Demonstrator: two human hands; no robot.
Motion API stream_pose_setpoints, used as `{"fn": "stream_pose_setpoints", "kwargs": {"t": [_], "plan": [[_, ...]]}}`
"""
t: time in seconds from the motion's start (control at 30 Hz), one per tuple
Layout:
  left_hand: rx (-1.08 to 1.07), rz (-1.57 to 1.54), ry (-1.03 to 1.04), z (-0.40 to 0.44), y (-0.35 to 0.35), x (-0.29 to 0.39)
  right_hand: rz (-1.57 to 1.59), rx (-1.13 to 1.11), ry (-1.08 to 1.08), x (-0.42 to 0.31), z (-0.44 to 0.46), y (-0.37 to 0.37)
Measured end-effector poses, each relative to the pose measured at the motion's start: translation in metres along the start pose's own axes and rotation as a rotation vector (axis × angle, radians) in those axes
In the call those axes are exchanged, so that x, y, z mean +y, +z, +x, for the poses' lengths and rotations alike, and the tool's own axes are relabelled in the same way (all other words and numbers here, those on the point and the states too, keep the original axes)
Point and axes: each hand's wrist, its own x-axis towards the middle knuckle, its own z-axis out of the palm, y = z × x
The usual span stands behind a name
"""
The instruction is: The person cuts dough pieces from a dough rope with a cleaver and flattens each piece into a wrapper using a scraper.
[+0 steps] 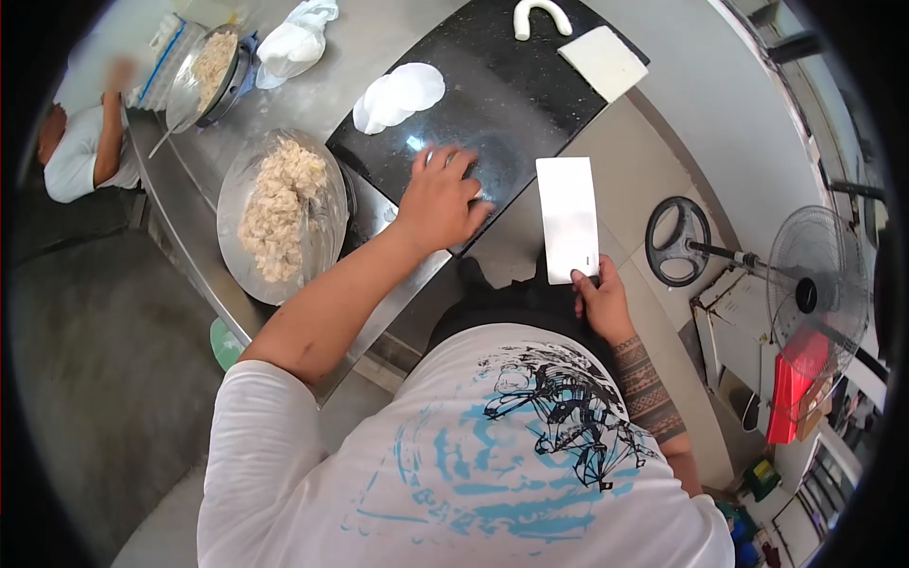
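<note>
My left hand (pixel 440 199) is over the black stone slab (pixel 511 85), fingers spread and slightly blurred, holding nothing. Whether its fingertips touch the slab I cannot tell. In my right hand (pixel 602 301) is a flat white rectangular piece (pixel 568 220) with a small dark mark, gripped at its lower end beside the slab's edge. Thin white rounds (pixel 398 97) overlap on the slab beyond my left hand. At its far end are a curved white dough-like roll (pixel 542 14) and a white square sheet (pixel 603 64).
A large metal bowl (pixel 230 222) of pale, chunky mixture (pixel 279 204) stands left of the slab on the steel counter (pixel 369 28). Farther back are a second bowl (pixel 180 90) and a white plastic bag (pixel 295 43). Another person (pixel 90 151) is at far left; a fan (pixel 819 284) stands right.
</note>
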Motion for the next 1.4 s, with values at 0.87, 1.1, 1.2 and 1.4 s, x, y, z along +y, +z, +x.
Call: {"fn": "stream_pose_setpoints", "kwargs": {"t": [0.87, 1.1, 1.2, 1.4], "plan": [[-0.161, 0.089, 0.179, 0.055, 0.027, -0.013, -0.588, -0.634, -0.377, -0.090, 0.109, 0.010], [-0.252, 0.040, 0.095, 0.073, 0.046, 0.021, -0.733, -0.617, -0.275, -0.084, 0.113, -0.026], [-0.197, 0.123, 0.088, 0.091, 0.041, 0.002, -0.771, -0.559, -0.392, -0.097, 0.131, -0.023], [0.036, 0.250, 0.209, 0.131, 0.033, -0.058, -0.833, -0.440, -0.415, -0.146, 0.151, 0.001]]}}
